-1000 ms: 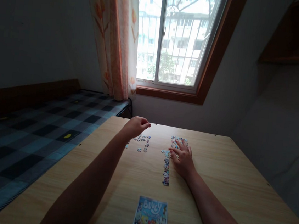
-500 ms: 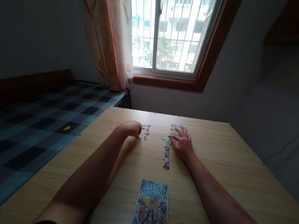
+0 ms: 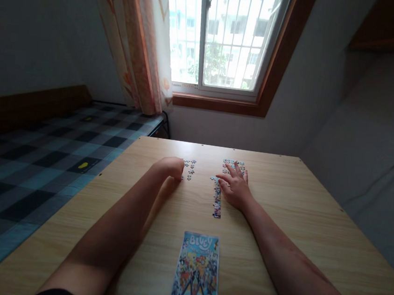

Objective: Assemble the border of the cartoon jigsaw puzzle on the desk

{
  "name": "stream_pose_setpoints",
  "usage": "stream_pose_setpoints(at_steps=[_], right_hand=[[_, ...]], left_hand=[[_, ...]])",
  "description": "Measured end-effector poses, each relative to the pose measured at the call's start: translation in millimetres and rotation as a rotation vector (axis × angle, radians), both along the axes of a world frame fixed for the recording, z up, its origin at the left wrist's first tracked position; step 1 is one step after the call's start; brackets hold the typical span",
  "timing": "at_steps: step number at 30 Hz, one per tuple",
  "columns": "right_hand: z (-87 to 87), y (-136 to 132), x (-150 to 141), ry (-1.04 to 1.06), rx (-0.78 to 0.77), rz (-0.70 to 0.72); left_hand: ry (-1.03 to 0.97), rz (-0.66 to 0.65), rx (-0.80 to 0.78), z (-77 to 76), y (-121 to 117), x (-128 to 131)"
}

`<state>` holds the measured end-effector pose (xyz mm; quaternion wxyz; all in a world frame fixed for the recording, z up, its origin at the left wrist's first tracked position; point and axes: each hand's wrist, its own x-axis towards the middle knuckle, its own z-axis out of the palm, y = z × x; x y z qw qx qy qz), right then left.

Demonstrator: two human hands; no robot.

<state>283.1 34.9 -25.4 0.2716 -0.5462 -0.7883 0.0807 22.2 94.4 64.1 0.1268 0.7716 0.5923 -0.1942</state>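
My left hand [image 3: 171,167] is curled downward at the left cluster of loose jigsaw pieces [image 3: 190,171]. Its fingertips are closed at the table, with the edge of a small jigsaw piece just showing by them. My right hand [image 3: 235,187] lies palm down with fingers spread. Under and beside its fingers are the top of a joined strip of jigsaw pieces [image 3: 217,206] and another group of loose pieces [image 3: 230,162]; part of both is covered. Nearer to me lies a blue printed picture sheet [image 3: 196,269] marked "Bluey", full of cartoon figures.
The light wooden table [image 3: 277,250] fills the foreground. To its left stands a bed with a checked cover [image 3: 50,169]. Behind the table are a barred window [image 3: 226,38] and a patterned curtain [image 3: 134,42]; a wooden shelf [image 3: 391,39] hangs at upper right.
The whole view has shifted slightly, so everything sits a little higher and further left. Both hands stay at the same groups of pieces; the right fingers have moved only slightly.
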Motion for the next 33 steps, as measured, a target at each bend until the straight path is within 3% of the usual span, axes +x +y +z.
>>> stream_pose_setpoints(at_steps=[13, 23, 30, 33], right_hand=[[-1.1, -1, -3, -0.016, 0.014, 0.027], [-1.1, -2, -4, -0.006, 0.038, 0.035], [0.0, -1, -3, 0.027, 0.039, 0.048], [0.7, -1, -4, 0.034, 0.040, 0.038]], left_hand=[[-0.076, 0.039, 0.003, -7.7, 5, -9], [-0.094, 0.056, -0.103, -6.0, 4, -14], [-0.185, 0.054, -0.115, 6.0, 1, -21], [-0.350, 0.036, -0.031, 10.9, 0, -11]])
